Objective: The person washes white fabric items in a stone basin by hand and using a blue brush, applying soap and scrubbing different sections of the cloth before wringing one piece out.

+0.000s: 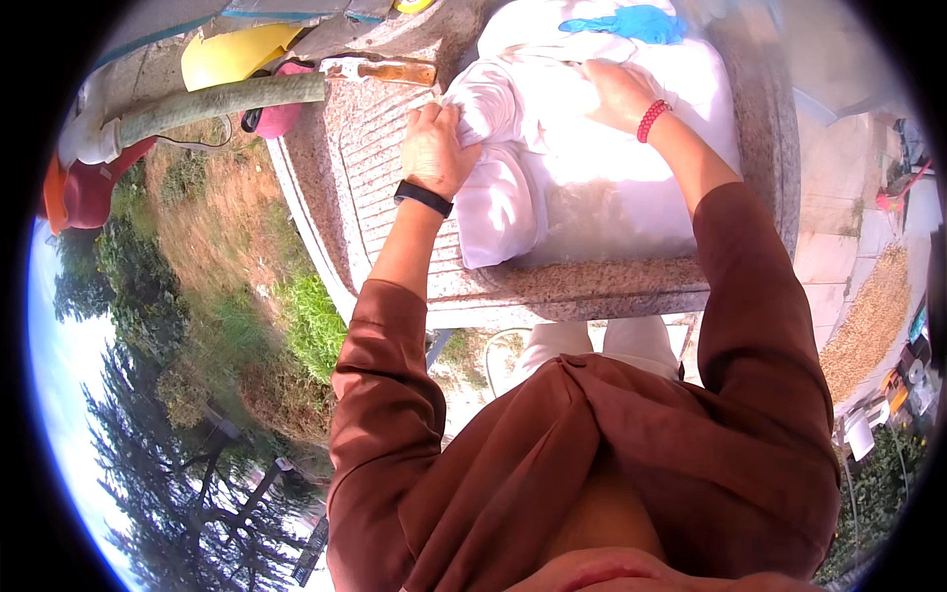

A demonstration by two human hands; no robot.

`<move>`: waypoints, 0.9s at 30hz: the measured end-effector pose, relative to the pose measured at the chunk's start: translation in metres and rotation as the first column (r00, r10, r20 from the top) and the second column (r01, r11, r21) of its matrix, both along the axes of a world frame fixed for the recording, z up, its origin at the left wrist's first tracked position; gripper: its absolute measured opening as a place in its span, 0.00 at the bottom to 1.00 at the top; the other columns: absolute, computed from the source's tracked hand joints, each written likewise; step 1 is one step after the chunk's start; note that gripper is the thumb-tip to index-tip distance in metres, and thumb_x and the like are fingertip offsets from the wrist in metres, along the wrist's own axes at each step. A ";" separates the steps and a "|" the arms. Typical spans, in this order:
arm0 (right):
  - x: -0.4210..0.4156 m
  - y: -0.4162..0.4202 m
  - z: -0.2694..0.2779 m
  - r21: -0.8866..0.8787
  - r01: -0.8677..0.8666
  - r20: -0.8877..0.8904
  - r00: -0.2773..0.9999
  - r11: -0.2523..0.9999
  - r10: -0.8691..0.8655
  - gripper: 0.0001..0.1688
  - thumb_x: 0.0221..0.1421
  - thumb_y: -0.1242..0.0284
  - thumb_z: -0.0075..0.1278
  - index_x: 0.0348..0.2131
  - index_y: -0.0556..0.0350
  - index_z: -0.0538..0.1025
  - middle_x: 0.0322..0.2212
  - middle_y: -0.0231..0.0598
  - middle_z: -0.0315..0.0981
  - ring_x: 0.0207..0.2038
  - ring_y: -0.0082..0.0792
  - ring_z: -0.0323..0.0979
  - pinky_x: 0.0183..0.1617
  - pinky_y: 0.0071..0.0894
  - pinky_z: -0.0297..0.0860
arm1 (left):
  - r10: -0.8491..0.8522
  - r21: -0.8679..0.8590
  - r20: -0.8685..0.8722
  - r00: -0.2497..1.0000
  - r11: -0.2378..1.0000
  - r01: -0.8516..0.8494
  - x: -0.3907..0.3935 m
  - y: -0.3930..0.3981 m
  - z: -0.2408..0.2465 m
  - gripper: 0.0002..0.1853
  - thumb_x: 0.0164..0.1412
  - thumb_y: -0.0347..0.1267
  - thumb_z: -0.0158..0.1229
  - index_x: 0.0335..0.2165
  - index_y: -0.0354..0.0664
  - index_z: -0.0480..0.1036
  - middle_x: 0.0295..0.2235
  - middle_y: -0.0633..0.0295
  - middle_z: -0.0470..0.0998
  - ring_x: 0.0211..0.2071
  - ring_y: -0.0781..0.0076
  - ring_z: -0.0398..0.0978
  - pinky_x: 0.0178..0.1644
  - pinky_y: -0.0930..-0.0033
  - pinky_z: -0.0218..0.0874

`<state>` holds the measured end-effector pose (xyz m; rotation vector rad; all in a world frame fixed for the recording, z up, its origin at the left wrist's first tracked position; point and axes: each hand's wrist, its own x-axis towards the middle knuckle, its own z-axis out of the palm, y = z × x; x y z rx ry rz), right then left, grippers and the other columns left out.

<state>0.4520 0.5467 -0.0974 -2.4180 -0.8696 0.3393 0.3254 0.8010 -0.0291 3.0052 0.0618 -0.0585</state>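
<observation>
A large white cloth point(651, 214) lies bunched and folded over a speckled stone wash slab point(355, 200) with a ridged washboard. Its left part is gathered into a thick roll point(492, 214). At the roll's upper left edge, my left hand point(439, 152) has its fingers curled over the fabric, with a black band on the wrist. My right hand point(621, 96) rests on the upper middle of the cloth, wearing a red beaded bracelet. Glare and folds hide its fingertips. A crumpled blue thing point(636, 24), perhaps a thin glove, lies on the cloth's far end.
A wooden-handled brush point(399, 72) lies at the slab's far left edge. Beside it are a grey-green pipe point(222, 107), a yellow plastic piece point(233, 55) and a pink item point(285, 103). Grain or similar material point(865, 325) is spread on paving at right.
</observation>
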 end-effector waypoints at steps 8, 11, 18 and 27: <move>-0.048 -0.046 0.042 0.240 0.026 -0.038 0.999 0.971 -0.017 0.20 0.43 0.74 0.62 0.34 0.56 0.68 0.28 0.48 0.74 0.33 0.52 0.74 0.36 0.41 0.69 | 0.189 -0.264 0.290 0.938 0.958 -0.112 -0.113 0.001 0.048 0.15 0.35 0.22 0.64 0.27 0.37 0.68 0.28 0.55 0.70 0.29 0.54 0.67 0.33 0.58 0.61; -0.052 -0.042 0.057 0.291 0.029 -0.001 1.000 0.956 -0.030 0.18 0.40 0.79 0.59 0.33 0.58 0.68 0.27 0.47 0.72 0.33 0.49 0.73 0.37 0.38 0.69 | 0.033 -0.150 0.397 0.917 0.988 0.029 -0.135 -0.007 0.074 0.17 0.31 0.18 0.61 0.26 0.38 0.67 0.33 0.53 0.73 0.32 0.52 0.69 0.36 0.58 0.64; -0.025 -0.012 0.068 0.343 -0.033 0.071 0.997 0.939 0.009 0.18 0.37 0.82 0.58 0.32 0.56 0.68 0.26 0.43 0.71 0.32 0.49 0.72 0.35 0.40 0.68 | 0.058 -0.097 0.368 0.928 0.995 -0.024 -0.193 -0.018 0.057 0.15 0.31 0.18 0.57 0.25 0.39 0.70 0.37 0.55 0.74 0.38 0.54 0.71 0.41 0.58 0.66; -0.009 0.023 0.025 0.230 -0.094 0.189 0.981 0.969 0.050 0.19 0.39 0.78 0.62 0.35 0.55 0.72 0.34 0.39 0.73 0.40 0.45 0.71 0.45 0.38 0.67 | 0.216 -0.184 0.376 0.901 0.970 -0.156 -0.170 0.008 0.016 0.14 0.33 0.18 0.59 0.26 0.38 0.71 0.39 0.52 0.74 0.40 0.49 0.70 0.44 0.55 0.65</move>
